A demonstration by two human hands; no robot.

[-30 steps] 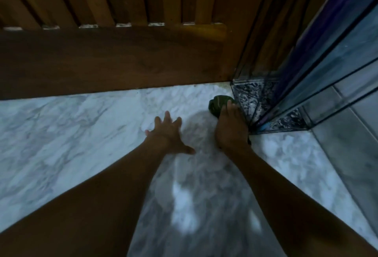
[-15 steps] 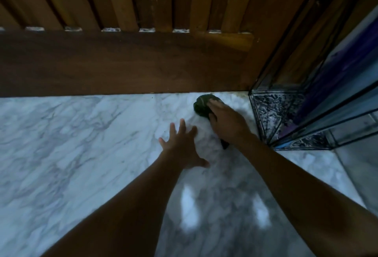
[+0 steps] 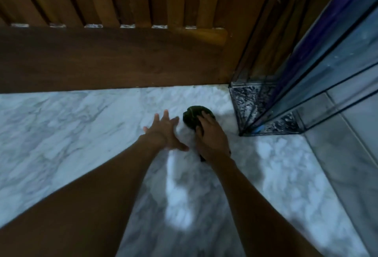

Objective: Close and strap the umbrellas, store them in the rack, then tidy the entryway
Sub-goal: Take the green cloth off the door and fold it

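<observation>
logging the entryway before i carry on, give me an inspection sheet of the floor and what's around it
surface: marble floor, white with grey veins, bright glare patches between the arms
job's things: dark green bundle lying on the floor near the glass corner; cloth or folded umbrella, cannot tell
clutter: nothing seen
grips: left hand open, fingers spread, low over the floor beside the bundle; right hand on top of the bundle, fingers curled over it
cables: nothing seen
surroundings: wooden slatted panel along the far edge of the floor; glass case with dark frame at right
</observation>
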